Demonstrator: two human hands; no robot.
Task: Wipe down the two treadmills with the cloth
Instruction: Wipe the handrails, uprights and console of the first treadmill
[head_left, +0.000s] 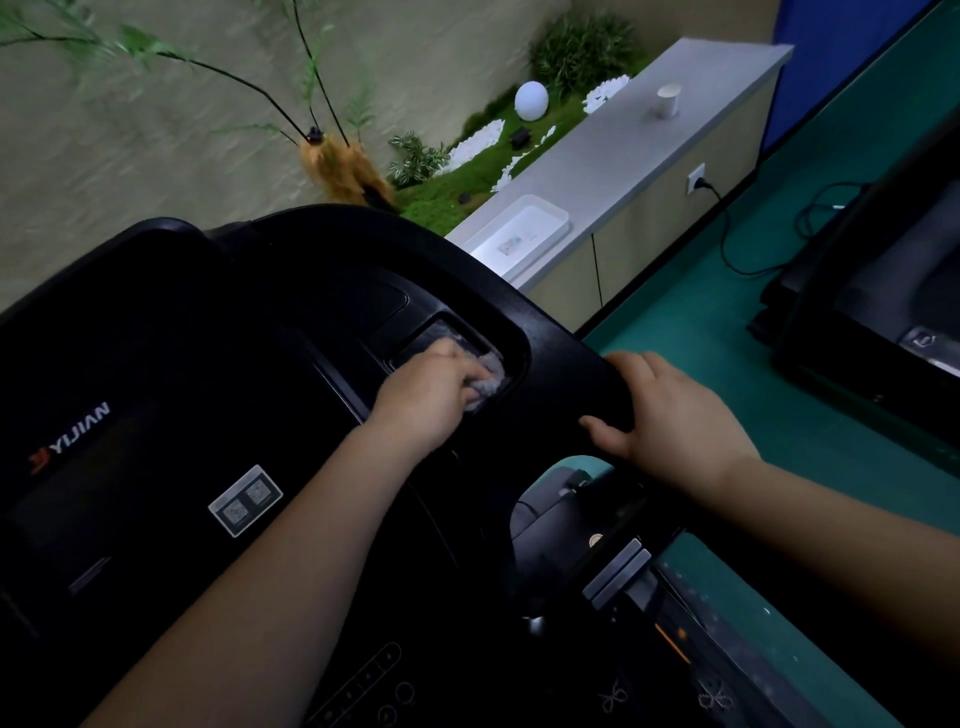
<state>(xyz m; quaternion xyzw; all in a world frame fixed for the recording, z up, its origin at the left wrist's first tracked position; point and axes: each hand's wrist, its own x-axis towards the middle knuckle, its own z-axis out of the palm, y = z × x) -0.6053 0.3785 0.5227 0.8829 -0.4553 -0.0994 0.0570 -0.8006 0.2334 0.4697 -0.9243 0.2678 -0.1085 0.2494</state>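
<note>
The black treadmill console (218, 395) fills the lower left of the head view. My left hand (428, 392) grips a grey cloth (488, 375) and presses it into a recessed tray pocket (457, 332) on the console's right side. My right hand (670, 415) curls over the console's right edge, thumb under the rim. A second black treadmill (883, 322) stands at the right on the green floor.
A grey-topped low cabinet (623, 150) runs behind, carrying a white tray (519, 234) and a paper cup (667, 101). A cable (727, 244) runs from its wall socket across the green floor (701, 312). Artificial plants and a white ball lamp (531, 101) sit beyond.
</note>
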